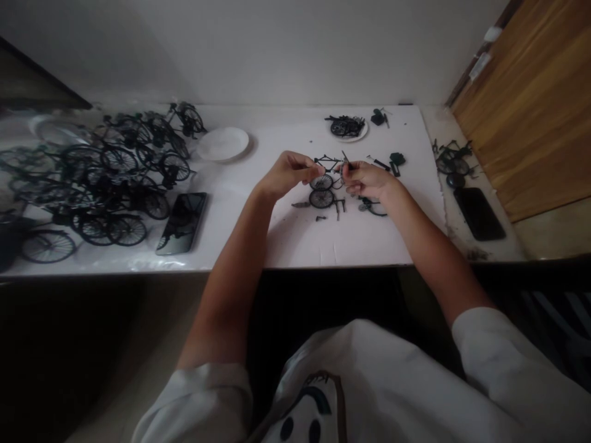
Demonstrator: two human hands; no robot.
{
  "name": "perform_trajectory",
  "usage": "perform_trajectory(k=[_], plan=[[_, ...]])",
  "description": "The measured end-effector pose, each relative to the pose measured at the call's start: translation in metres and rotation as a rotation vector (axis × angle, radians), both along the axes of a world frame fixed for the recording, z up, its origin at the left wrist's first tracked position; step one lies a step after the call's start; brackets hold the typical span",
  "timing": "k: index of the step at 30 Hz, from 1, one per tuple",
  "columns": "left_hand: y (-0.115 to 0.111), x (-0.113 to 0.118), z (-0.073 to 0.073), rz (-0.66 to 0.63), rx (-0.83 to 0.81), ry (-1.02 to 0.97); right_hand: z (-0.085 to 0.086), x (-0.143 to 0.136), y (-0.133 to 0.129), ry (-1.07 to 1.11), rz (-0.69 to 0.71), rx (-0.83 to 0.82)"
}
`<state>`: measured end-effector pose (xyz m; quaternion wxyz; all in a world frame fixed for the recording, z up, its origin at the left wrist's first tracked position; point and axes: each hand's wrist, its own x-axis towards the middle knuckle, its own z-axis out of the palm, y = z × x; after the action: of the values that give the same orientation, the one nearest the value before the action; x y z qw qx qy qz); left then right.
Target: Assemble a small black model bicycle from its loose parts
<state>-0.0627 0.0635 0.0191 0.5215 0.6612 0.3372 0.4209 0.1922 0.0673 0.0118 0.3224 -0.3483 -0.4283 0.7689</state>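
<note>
My left hand pinches one side of a small dark bicycle frame above the white board. On its other side my right hand is closed around the frame's end, with a thin dark piece sticking up by the fingertips. Just below the hands are two spoked wheels, the lower one lying on the board. Small dark parts lie beside that wheel. Another wheel part lies partly under my right wrist.
Many small bicycles crowd the left side, near a white plate and a phone. Another plate holds dark parts at the back. A black phone and green-black pieces are at right.
</note>
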Motion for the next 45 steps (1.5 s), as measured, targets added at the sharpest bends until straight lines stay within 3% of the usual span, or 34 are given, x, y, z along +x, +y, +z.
perform_trajectory(k=[6, 13, 18, 24, 34, 45], plan=[[0.001, -0.001, -0.002, 0.031, 0.015, 0.026, 0.0, 0.0, -0.003, -0.012, 0.009, 0.024], [-0.006, 0.006, 0.009, 0.183, 0.04, -0.01, 0.014, -0.01, -0.01, -0.052, -0.185, 0.086], [-0.011, 0.015, 0.015, 0.217, -0.023, -0.06, 0.019, -0.02, -0.014, -0.008, -0.312, 0.141], [-0.007, 0.019, 0.008, 0.262, -0.016, -0.071, 0.018, -0.023, -0.016, 0.014, -0.311, 0.128], [-0.011, 0.02, 0.011, 0.258, 0.01, -0.07, 0.017, -0.025, -0.016, 0.053, -0.312, 0.108], [-0.009, 0.023, 0.003, 0.227, 0.031, -0.074, 0.014, -0.02, -0.014, 0.037, -0.284, 0.024]])
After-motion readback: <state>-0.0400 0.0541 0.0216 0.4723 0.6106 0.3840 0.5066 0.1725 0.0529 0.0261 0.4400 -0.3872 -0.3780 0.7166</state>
